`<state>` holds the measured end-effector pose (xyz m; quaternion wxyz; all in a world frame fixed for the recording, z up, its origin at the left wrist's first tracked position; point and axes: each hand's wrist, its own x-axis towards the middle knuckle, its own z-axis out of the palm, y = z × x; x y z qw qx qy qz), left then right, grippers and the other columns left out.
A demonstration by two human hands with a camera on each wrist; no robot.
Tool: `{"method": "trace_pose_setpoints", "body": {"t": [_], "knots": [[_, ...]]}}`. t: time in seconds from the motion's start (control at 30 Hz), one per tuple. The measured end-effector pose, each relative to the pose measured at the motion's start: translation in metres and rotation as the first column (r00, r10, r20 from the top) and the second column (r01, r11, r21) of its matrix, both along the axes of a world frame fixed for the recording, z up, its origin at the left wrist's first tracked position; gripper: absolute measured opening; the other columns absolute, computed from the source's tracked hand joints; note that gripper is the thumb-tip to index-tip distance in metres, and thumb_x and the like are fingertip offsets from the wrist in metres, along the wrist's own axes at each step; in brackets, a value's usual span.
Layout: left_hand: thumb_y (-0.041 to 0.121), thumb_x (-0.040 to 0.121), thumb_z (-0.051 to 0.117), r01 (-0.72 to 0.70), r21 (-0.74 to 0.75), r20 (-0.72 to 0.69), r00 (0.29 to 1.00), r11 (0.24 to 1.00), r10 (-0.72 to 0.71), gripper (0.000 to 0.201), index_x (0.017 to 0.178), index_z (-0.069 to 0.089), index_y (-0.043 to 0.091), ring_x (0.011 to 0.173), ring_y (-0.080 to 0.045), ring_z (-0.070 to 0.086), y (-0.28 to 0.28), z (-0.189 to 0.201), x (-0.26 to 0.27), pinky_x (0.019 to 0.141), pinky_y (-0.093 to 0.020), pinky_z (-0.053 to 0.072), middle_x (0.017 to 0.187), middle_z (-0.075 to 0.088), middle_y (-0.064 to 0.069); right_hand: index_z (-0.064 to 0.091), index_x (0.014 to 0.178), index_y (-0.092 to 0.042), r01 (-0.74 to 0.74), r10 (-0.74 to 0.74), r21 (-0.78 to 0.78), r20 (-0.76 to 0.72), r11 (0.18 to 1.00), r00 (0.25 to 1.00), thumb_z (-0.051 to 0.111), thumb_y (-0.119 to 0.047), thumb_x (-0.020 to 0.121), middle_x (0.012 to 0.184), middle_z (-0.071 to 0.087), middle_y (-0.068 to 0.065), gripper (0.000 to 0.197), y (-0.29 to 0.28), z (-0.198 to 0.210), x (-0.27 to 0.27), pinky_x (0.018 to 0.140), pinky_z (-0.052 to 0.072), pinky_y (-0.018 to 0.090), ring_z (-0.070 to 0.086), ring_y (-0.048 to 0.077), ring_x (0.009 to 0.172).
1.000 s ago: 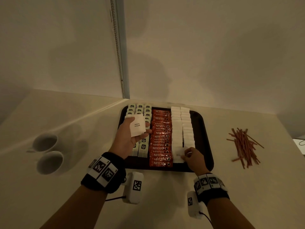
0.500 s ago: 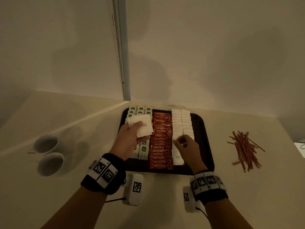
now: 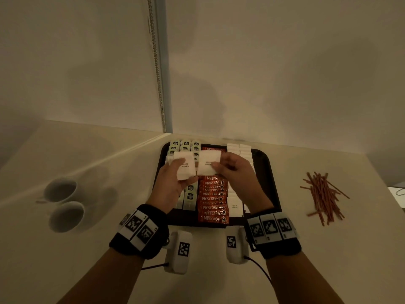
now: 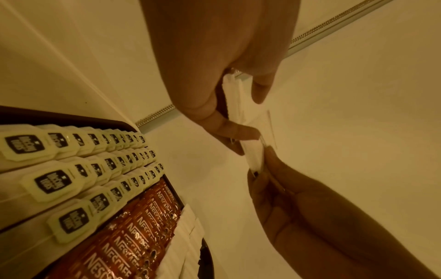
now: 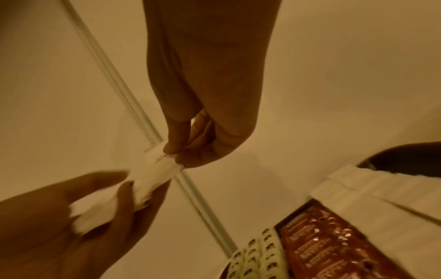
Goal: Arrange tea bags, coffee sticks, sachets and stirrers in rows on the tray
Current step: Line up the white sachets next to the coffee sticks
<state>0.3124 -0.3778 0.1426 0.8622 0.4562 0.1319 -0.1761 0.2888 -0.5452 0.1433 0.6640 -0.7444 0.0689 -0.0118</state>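
A dark tray holds rows of tea bags, red coffee sticks and white sugar sachets. Above the tray my left hand grips a small stack of sugar sachets. My right hand pinches one sachet right beside that stack. The left wrist view shows the stack in my fingers and the right hand on the single sachet. In the right wrist view thumb and finger pinch this sachet. Brown stirrers lie in a loose pile on the table, right of the tray.
Two white cups stand on the table to the left of the tray. The tray sits close to the back wall, where a vertical metal strip runs down. A white object shows at the far right edge.
My right hand left a sachet at the front of the tray's sachet row, rose to the left hand and took hold of a sachet there. The left hand stayed above the tray.
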Motion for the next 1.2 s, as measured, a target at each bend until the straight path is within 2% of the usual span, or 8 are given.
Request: {"method": "trace_pose_setpoints", "body": {"t": [0.13, 0.37, 0.6, 0.73, 0.93, 1.03, 1.1, 1.2], "knots": [[0.017, 0.099, 0.040, 0.040, -0.065, -0.010, 0.999, 0.997, -0.040, 0.021, 0.108, 0.057, 0.008, 0.079, -0.027, 0.071, 0.007, -0.005, -0.001, 0.058, -0.022, 0.058, 0.093, 0.072, -0.016, 0.062, 0.090, -0.013, 0.110, -0.115, -0.082, -0.063, 0.991, 0.991, 0.060, -0.010, 0.089, 0.098, 0.067, 0.005, 0.004, -0.038, -0.021, -0.011, 0.073, 0.055, 0.023, 0.066, 0.017, 0.091], [0.018, 0.100, 0.040, 0.051, -0.068, -0.008, 0.999, 0.996, -0.052, 0.020, 0.107, 0.057, 0.009, 0.080, -0.028, 0.070, 0.005, -0.006, -0.001, 0.058, -0.023, 0.058, 0.091, 0.072, -0.015, 0.056, 0.108, -0.006, 0.225, -0.318, -0.348, -0.238, 0.910, 0.918, 0.058, -0.011, 0.091, 0.102, 0.064, 0.005, 0.018, -0.092, -0.082, -0.037, 0.060, 0.045, 0.015, 0.059, 0.007, 0.080], [0.020, 0.099, 0.040, 0.064, -0.102, -0.024, 0.998, 0.993, -0.066, 0.027, 0.120, 0.052, 0.006, 0.079, -0.029, 0.070, 0.004, -0.008, 0.000, 0.058, -0.025, 0.058, 0.102, 0.068, -0.020, 0.056, 0.101, -0.014, 0.167, -0.413, -0.550, -0.362, 0.819, 0.836, 0.067, -0.017, 0.085, 0.102, 0.063, 0.007, 0.019, -0.118, -0.137, -0.055, 0.087, 0.053, 0.045, 0.061, 0.025, 0.095], [0.026, 0.099, 0.036, 0.073, -0.142, -0.042, 0.996, 0.987, -0.080, 0.039, 0.130, 0.047, 0.004, 0.080, -0.030, 0.070, 0.005, -0.010, 0.000, 0.058, -0.025, 0.058, 0.104, 0.067, -0.021, 0.058, 0.103, -0.009, 0.142, -0.439, -0.615, -0.365, 0.776, 0.821, 0.068, -0.017, 0.084, 0.102, 0.063, 0.008, 0.023, -0.118, -0.146, -0.058, 0.084, 0.050, 0.035, 0.059, 0.024, 0.094], [0.012, 0.100, 0.034, 0.103, -0.105, 0.005, 0.995, 0.989, -0.103, 0.023, 0.111, 0.055, 0.009, 0.079, -0.028, 0.071, 0.004, -0.008, 0.000, 0.059, -0.024, 0.058, 0.088, 0.074, -0.014, 0.055, 0.101, -0.006, 0.166, -0.503, -0.694, -0.315, 0.701, 0.805, 0.069, -0.018, 0.083, 0.102, 0.063, 0.012, 0.026, -0.112, -0.148, -0.057, 0.073, 0.041, 0.027, 0.052, 0.019, 0.085], [0.009, 0.100, 0.041, 0.110, 0.008, 0.042, 0.993, 0.994, -0.110, 0.024, 0.121, 0.053, 0.008, 0.097, -0.032, 0.067, 0.001, -0.009, -0.001, 0.059, -0.023, 0.058, 0.106, 0.069, -0.016, 0.053, 0.104, -0.008, 0.187, -0.492, -0.714, -0.246, 0.675, 0.835, 0.072, -0.022, 0.081, 0.099, 0.062, 0.010, 0.032, -0.106, -0.139, -0.054, 0.073, 0.046, 0.028, 0.055, 0.018, 0.085], [0.009, 0.098, 0.046, 0.088, 0.086, 0.049, 0.994, 0.992, -0.093, 0.025, 0.122, 0.053, 0.008, 0.106, -0.034, 0.062, 0.000, -0.011, -0.001, 0.058, -0.022, 0.057, 0.118, 0.062, -0.017, 0.055, 0.106, -0.012, 0.232, -0.422, -0.643, -0.157, 0.730, 0.893, 0.069, -0.027, 0.084, 0.094, 0.059, 0.002, 0.031, -0.091, -0.115, -0.044, 0.067, 0.042, 0.020, 0.055, 0.014, 0.083], [0.009, 0.095, 0.052, 0.067, 0.164, 0.083, 0.993, 0.984, -0.081, 0.016, 0.109, 0.058, 0.014, 0.091, -0.020, 0.065, -0.004, -0.009, -0.001, 0.056, -0.019, 0.055, 0.107, 0.065, -0.009, 0.059, 0.099, -0.018, 0.108, -0.151, -0.388, -0.081, 0.915, 0.985, 0.060, -0.037, 0.087, 0.090, 0.061, -0.007, 0.022, -0.051, -0.060, -0.024, 0.065, 0.042, 0.013, 0.058, 0.009, 0.082]]}}
